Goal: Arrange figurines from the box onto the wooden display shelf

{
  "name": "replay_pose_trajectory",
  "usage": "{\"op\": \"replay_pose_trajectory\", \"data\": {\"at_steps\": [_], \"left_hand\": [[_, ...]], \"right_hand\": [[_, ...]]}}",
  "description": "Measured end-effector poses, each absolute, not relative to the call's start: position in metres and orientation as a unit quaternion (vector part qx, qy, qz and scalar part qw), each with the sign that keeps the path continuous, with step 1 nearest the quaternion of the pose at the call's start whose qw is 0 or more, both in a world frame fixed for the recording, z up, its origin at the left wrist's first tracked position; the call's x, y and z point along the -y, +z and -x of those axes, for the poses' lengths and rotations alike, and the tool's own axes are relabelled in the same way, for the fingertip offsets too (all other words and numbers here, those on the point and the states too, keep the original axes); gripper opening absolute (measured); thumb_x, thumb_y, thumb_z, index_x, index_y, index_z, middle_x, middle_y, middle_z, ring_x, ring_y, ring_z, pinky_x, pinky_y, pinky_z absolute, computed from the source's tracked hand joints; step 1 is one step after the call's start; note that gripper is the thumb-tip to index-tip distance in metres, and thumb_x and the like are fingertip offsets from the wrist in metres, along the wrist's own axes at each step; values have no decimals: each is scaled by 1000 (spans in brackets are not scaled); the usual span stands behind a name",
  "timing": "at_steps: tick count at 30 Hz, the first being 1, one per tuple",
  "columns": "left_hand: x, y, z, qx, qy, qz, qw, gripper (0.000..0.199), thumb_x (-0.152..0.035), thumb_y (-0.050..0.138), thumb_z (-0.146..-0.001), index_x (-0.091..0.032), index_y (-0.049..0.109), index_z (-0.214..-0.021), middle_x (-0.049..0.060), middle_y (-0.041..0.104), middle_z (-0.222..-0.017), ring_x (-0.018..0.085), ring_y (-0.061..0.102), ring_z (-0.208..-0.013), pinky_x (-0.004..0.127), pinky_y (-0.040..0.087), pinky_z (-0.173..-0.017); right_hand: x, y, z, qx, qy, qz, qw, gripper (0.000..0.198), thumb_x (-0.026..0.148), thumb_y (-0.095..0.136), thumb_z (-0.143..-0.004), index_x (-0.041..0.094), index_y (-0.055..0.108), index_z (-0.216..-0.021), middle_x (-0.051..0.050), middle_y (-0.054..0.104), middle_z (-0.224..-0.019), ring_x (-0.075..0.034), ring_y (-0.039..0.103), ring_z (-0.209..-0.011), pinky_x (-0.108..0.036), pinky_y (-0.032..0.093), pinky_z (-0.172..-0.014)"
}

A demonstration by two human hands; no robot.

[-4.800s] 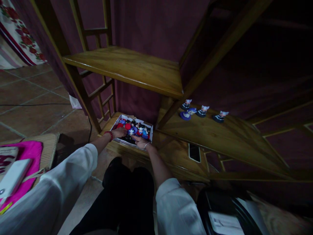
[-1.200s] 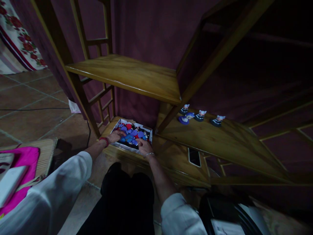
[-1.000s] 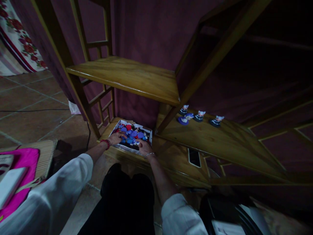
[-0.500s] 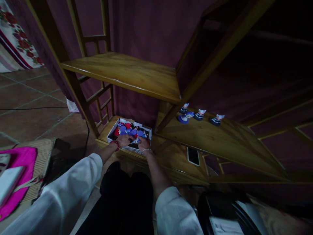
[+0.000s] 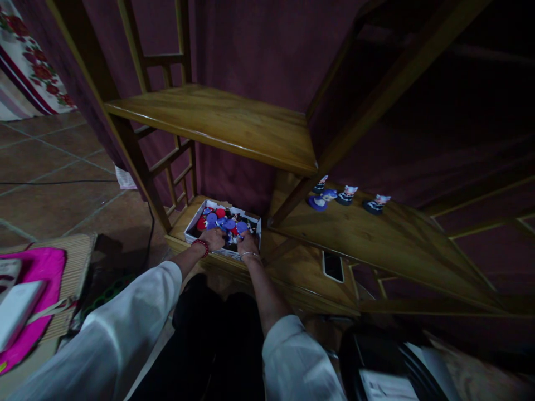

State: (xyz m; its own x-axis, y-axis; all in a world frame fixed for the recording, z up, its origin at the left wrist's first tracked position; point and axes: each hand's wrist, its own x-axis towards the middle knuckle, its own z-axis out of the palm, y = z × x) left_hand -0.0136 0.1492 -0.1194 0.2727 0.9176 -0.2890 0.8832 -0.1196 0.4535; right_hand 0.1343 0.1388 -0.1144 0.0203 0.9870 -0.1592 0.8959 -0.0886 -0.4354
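Note:
A shallow white cardboard box (image 5: 194, 227) sits on the lower wooden shelf, filled with several small figurines (image 5: 229, 224) with blue, red and black parts. My left hand (image 5: 214, 238), with a red bead bracelet at the wrist, reaches over the box's near side. Its fingers curl down among the figurines, and the fingertips are hidden. Close by on the right, my right hand (image 5: 248, 244), wearing a silver bracelet, dips into the box's near right corner. Its fingers are bent together at a small figurine there; the grip is partly hidden and dim.
Three dark-based figurines (image 5: 346, 195) stand on the shelf to the right, and a blue one (image 5: 321, 200) lies beside them. A phone (image 5: 333, 266) rests on the lower board. Overhead juts a wooden shelf (image 5: 217, 125); a slanted post (image 5: 292, 203) rises right of the box.
My hands have drawn slightly apart inside the box, the left one curling more. The view has shifted a little; the figurines on the right shelf are unmoved.

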Motion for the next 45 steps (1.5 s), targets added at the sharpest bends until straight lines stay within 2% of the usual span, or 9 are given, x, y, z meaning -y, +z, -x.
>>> {"op": "replay_pose_trajectory", "data": {"at_steps": [4, 9, 16, 19, 25, 28, 31, 35, 45], "left_hand": [[-147, -115, 12, -610, 22, -743, 274, 31, -22, 44, -73, -20, 63, -98, 11, 60, -109, 26, 54, -99, 37, 42, -84], [-146, -110, 10, -623, 17, -735, 266, 32, -24, 44, -74, -19, 63, -99, 11, 61, -107, 26, 55, -98, 38, 43, -83], [-143, -109, 9, -643, 44, -721, 255, 29, -20, 45, -73, -21, 63, -95, 8, 63, -100, 24, 57, -96, 34, 43, -82], [-144, -108, 10, -661, 74, -705, 246, 32, -17, 42, -74, -20, 61, -99, 8, 59, -110, 22, 57, -95, 31, 42, -85], [-156, -113, 16, -671, 139, -688, 240, 57, -8, 42, -72, -20, 37, -128, 9, 33, -138, 20, 50, -109, 28, 36, -94], [-162, -120, 17, -655, 130, -692, 274, 69, -6, 43, -70, -20, 26, -135, 10, 30, -139, 22, 44, -116, 30, 35, -96], [-165, -124, 18, -664, 117, -682, 281, 69, -9, 44, -70, -20, 24, -135, 13, 29, -138, 24, 49, -111, 33, 38, -93], [-165, -124, 19, -683, 111, -666, 278, 63, -13, 45, -72, -21, 30, -133, 14, 27, -137, 24, 53, -104, 33, 40, -90], [-155, -121, 19, -675, 143, -664, 288, 31, -12, 50, -70, -14, 60, -99, 11, 51, -118, 20, 56, -95, 31, 38, -92]], "right_hand": [[-138, -109, -131, 639, 226, 729, 92, 22, 22, 46, -79, 16, 55, -98, -9, 60, -101, -19, 54, -98, -27, 39, -84], [-133, -103, -128, 640, 215, 730, 107, 34, 20, 40, -80, 18, 51, -112, -11, 54, -111, -22, 50, -104, -31, 37, -86], [-127, -100, -130, 656, 226, 711, 115, 30, 25, 37, -81, 26, 58, -104, -7, 48, -112, -19, 51, -98, -30, 38, -85], [-127, -100, -131, 654, 213, 715, 124, 29, 29, 41, -81, 26, 56, -105, -7, 49, -111, -19, 50, -99, -29, 39, -84], [-129, -101, -131, 655, 217, 717, 101, 28, 28, 44, -80, 23, 54, -105, -7, 57, -101, -19, 53, -96, -27, 39, -81], [-129, -100, -131, 655, 231, 713, 101, 34, 29, 46, -79, 22, 50, -112, -8, 58, -106, -19, 54, -98, -28, 39, -82], [-129, -100, -130, 667, 219, 706, 89, 30, 31, 46, -80, 22, 55, -106, -9, 59, -107, -20, 52, -101, -28, 38, -85], [-129, -99, -130, 674, 195, 709, 74, 26, 34, 45, -81, 23, 59, -100, -7, 61, -101, -19, 53, -98, -27, 38, -83], [-128, -102, -130, 681, 189, 703, 78, 26, 34, 45, -80, 25, 60, -100, -6, 62, -100, -18, 54, -95, -26, 39, -80]]}}
